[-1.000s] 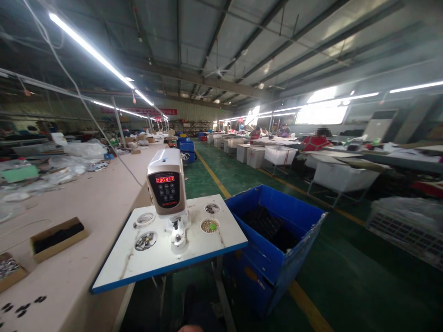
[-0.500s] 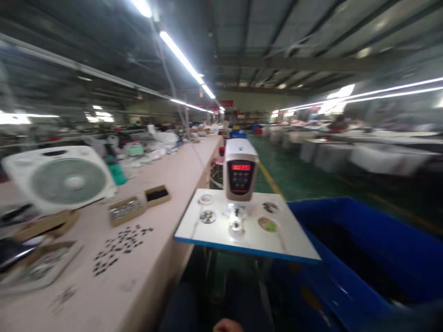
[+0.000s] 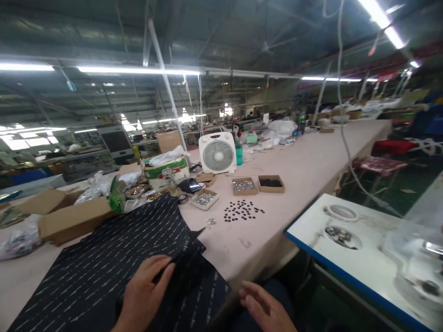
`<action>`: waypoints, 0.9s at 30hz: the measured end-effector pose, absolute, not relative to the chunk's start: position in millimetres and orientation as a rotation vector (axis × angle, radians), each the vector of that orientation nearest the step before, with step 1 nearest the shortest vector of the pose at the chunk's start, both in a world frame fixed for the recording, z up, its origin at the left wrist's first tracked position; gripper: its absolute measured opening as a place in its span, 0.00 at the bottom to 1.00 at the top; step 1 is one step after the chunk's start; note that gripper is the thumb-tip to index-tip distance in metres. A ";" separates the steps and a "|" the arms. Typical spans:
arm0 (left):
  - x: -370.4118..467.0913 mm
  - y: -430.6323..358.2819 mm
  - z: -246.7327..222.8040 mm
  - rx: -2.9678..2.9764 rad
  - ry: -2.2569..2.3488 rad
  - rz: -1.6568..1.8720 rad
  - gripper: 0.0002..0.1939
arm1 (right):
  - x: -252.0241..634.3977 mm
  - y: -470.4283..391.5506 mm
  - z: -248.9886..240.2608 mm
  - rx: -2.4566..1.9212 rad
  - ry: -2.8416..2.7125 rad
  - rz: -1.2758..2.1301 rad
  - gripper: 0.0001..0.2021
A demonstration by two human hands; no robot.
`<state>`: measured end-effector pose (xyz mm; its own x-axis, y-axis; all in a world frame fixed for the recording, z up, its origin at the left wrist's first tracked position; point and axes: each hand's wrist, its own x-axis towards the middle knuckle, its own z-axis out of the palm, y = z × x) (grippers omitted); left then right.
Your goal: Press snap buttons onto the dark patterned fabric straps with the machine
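so, the left hand (image 3: pixel 147 288) pinches a fold of the dark patterned cloth (image 3: pixel 114 258), which lies on the long table (image 3: pixel 277 170). the right hand (image 3: pixel 265 309), loosely open, hangs near the cloth's edge, between the cloth and the white machine stand (image 3: pixel 367 263).

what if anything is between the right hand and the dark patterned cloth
Nothing visible stands between the right hand and the dark patterned cloth; there is just a gap near the edge of the table. The left hand pinches the cloth.
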<state>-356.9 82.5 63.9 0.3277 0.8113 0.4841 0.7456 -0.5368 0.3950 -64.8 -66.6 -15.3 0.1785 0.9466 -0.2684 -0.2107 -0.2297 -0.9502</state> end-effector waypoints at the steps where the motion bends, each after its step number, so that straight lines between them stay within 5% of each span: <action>1: -342.6 63.2 58.9 2.558 1.342 0.939 0.12 | -76.4 -57.7 -1.3 -1.257 -0.861 1.321 0.39; 9: -273.2 6.6 43.7 2.781 0.570 0.638 0.15 | -81.0 -70.0 22.8 -1.291 -0.992 1.159 0.24; 14: -260.7 65.6 64.9 2.825 0.685 0.629 0.35 | -34.6 -108.1 21.8 -1.454 -0.918 1.085 0.22; 19: -212.1 119.3 77.1 2.765 0.530 0.216 0.51 | -6.1 -141.9 13.1 -1.343 -0.668 1.118 0.20; 23: -171.9 119.8 86.0 2.397 0.354 -0.246 0.24 | 12.7 -164.0 15.7 -1.474 -0.547 0.894 0.26; 27: -149.4 99.6 94.3 2.413 0.252 -0.221 0.13 | 14.1 -180.2 59.8 -1.965 -0.618 -0.032 0.37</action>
